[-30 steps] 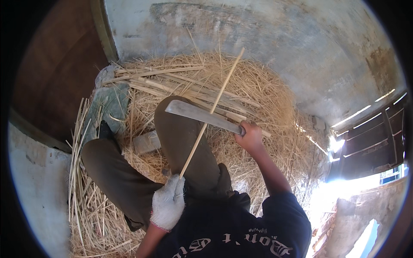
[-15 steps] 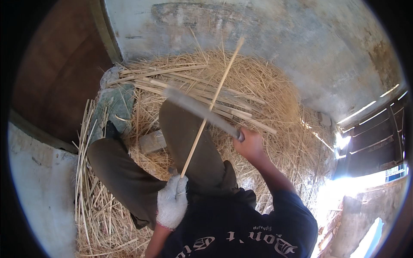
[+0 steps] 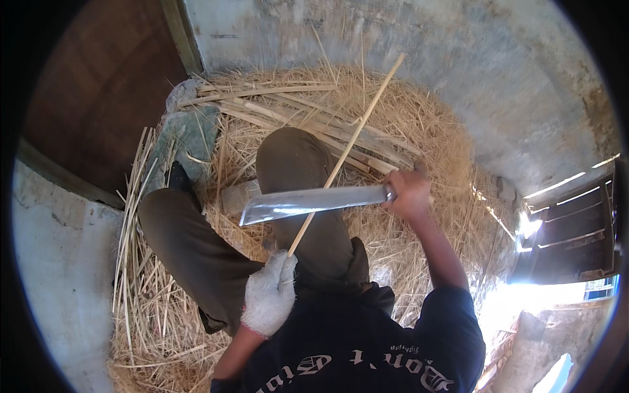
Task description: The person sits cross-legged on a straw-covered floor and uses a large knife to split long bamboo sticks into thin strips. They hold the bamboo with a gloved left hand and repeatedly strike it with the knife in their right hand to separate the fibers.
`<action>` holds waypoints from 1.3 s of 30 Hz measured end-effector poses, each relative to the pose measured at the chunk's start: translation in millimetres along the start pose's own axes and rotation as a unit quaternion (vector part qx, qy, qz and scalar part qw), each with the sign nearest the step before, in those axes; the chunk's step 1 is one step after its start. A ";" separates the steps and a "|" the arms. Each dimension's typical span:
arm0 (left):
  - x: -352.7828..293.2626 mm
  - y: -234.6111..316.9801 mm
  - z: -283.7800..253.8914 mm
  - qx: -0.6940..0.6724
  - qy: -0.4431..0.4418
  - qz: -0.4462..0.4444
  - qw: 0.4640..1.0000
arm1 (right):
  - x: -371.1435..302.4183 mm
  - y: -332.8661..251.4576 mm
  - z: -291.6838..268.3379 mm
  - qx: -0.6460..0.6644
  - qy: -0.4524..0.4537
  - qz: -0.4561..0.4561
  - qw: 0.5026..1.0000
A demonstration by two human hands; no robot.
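A white knitted glove covers my left hand (image 3: 269, 295), which is closed round the near end of a thin bamboo strip (image 3: 369, 112). The pale strip slants away to the upper right, over my raised knee. My bare right hand (image 3: 411, 191) grips a machete (image 3: 308, 202) by its handle, mostly hidden in the fingers. Its broad shiny blade points left and lies across the strip at about mid-length, above my thigh. Whether the blade's edge touches the strip I cannot tell.
Several longer split bamboo strips (image 3: 298, 111) lie on a heap of shavings (image 3: 432, 137) before a grey wall (image 3: 406, 33). Beside my left foot is a greenish stone slab (image 3: 196, 134); a block (image 3: 237, 196) sits between my legs. More thin strips (image 3: 131, 242) lie at the left.
The machete has come nearer to me along the strip and turned from slanting to nearly level. My right hand has shifted right and slightly up. My left hand keeps its hold.
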State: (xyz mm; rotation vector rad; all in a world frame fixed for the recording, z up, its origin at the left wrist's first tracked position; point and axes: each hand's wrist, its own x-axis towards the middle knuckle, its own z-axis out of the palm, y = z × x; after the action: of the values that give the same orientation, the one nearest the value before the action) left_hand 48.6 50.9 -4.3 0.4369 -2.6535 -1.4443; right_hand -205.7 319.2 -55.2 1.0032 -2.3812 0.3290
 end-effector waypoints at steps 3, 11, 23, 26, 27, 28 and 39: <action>-3.5 -4.2 1.6 0.004 -0.012 0.001 1.000 | 19.9 67.5 1.3 -0.033 -0.028 0.223 0.974; 5.1 -5.7 1.9 0.023 -0.052 -0.026 0.998 | 3.5 15.3 -1.2 0.072 0.033 0.365 0.928; -24.4 -28.9 -14.7 0.128 -0.054 0.002 0.990 | -3.3 165.6 -22.2 -0.110 -0.009 0.469 0.876; -26.0 -26.3 -19.4 0.119 -0.038 -0.012 0.992 | -5.9 136.0 -23.8 -0.013 0.029 0.511 0.859; -27.9 -24.5 -19.9 0.131 -0.048 -0.019 0.990 | -13.7 102.4 -32.5 0.024 0.035 0.515 0.856; -27.9 -22.4 -19.7 0.143 -0.061 -0.021 0.988 | -18.2 76.5 -38.7 0.007 0.026 0.484 0.875; -38.9 -25.5 -31.4 0.415 0.047 0.057 0.907 | -40.1 -16.7 -42.1 -0.057 0.030 0.077 0.995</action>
State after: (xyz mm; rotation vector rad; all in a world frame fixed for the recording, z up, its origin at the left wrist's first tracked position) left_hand 97.7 23.8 -6.1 0.3675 -3.0172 -0.1791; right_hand -154.4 348.5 -42.4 0.7493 -2.3999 0.2723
